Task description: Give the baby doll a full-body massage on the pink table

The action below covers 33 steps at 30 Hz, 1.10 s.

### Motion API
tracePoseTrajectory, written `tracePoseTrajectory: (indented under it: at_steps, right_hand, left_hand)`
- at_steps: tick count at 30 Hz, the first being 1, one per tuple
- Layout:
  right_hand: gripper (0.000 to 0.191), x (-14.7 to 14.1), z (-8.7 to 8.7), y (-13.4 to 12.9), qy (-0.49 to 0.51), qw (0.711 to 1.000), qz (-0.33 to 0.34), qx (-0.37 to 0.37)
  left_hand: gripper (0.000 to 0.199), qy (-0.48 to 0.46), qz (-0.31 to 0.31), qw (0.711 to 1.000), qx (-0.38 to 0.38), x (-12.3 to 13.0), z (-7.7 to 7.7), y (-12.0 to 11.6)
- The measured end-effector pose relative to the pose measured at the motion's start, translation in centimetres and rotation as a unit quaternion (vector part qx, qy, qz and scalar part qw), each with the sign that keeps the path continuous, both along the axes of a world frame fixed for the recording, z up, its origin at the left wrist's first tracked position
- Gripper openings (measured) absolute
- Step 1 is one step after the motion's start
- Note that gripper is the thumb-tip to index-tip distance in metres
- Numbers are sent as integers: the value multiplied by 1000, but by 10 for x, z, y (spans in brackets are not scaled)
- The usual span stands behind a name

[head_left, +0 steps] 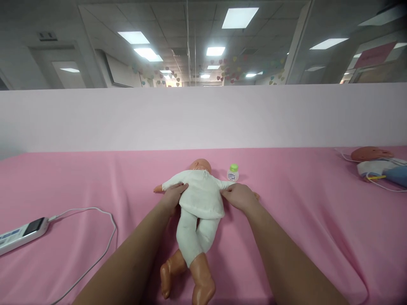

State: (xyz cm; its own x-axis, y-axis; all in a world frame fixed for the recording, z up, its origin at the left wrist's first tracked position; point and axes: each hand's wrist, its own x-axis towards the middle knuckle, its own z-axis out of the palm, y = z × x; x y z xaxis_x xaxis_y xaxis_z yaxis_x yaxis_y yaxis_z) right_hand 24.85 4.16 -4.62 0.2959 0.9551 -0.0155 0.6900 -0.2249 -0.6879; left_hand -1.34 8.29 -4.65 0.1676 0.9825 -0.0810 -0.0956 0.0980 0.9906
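A baby doll (201,192) in a white top and white trousers lies on the pink cloth, its head away from me and its bare feet towards me. It appears to be face down with both arms spread. My left hand (174,197) grips the doll's left-hand side in the picture, just below the armpit, thumb on the top. On the opposite side, my right hand (239,196) has its fingers closed at the edge of the doll's top, near the sleeve. The undersides of both hands are hidden.
A small bottle with a green cap (233,173) stands beyond my right hand. A white handheld device (27,234) with a cable (110,245) lies at left. Another doll (378,163) with thin tubing lies far right. A white partition (203,118) backs the pink cloth (302,220).
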Motion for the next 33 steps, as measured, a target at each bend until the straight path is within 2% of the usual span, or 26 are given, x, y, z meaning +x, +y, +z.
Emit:
tracePoseTrajectory:
  at_steps: [2, 5, 7, 9, 11, 13, 16, 19, 22, 25, 26, 28, 30, 33]
  right_hand:
    - [40, -5, 12, -10, -14, 999, 28, 11]
    - [37, -11, 32, -28, 25, 990, 132, 39]
    - [32, -15, 42, -39, 75, 965, 250, 27]
    - [23, -21, 48, -47, 110, 926, 360, -14]
    - [16, -28, 49, -51, 113, 897, 423, -52]
    - [17, -36, 46, -53, 97, 888, 444, -69]
    - [24, -48, 40, -55, 69, 882, 459, -82]
    - [34, -60, 35, -59, 19, 887, 458, -62]
    - [35, -67, 34, -63, -22, 885, 464, -23]
    - [17, -69, 37, -66, -20, 876, 481, -26]
    - [18, -69, 39, -66, -18, 875, 483, -37]
    - [33, -67, 42, -67, -19, 878, 474, -68]
    - [43, -63, 45, -67, -28, 887, 451, -100]
    - [43, -56, 46, -66, -43, 895, 427, -123]
  left_hand:
    - [39, 152, 13, 988, 16, -6, 10, -1]
    - [54, 341, 6, 936, 82, -13, 32, -12]
    - [65, 410, -15, 903, 123, -17, 46, -29]
    - [81, 474, -43, 866, 156, -20, 56, -51]
    - [89, 494, -92, 853, 144, -22, 58, -75]
    - [88, 481, -123, 858, 128, -22, 54, -94]
    - [86, 396, -106, 911, 51, -23, 41, -108]
    - [82, 266, -86, 960, -29, -25, 29, -104]
    - [78, 118, -79, 988, -58, -25, 21, -95]
    - [70, -2, -53, 995, -88, -25, 18, -91]
    - [66, -19, -39, 995, -95, -26, 17, -90]
    - [59, -26, -21, 995, -98, -28, 14, -88]
    - [54, -22, -30, 995, -95, -31, 10, -86]
    - [52, -8, -73, 992, -98, -35, 3, -83]
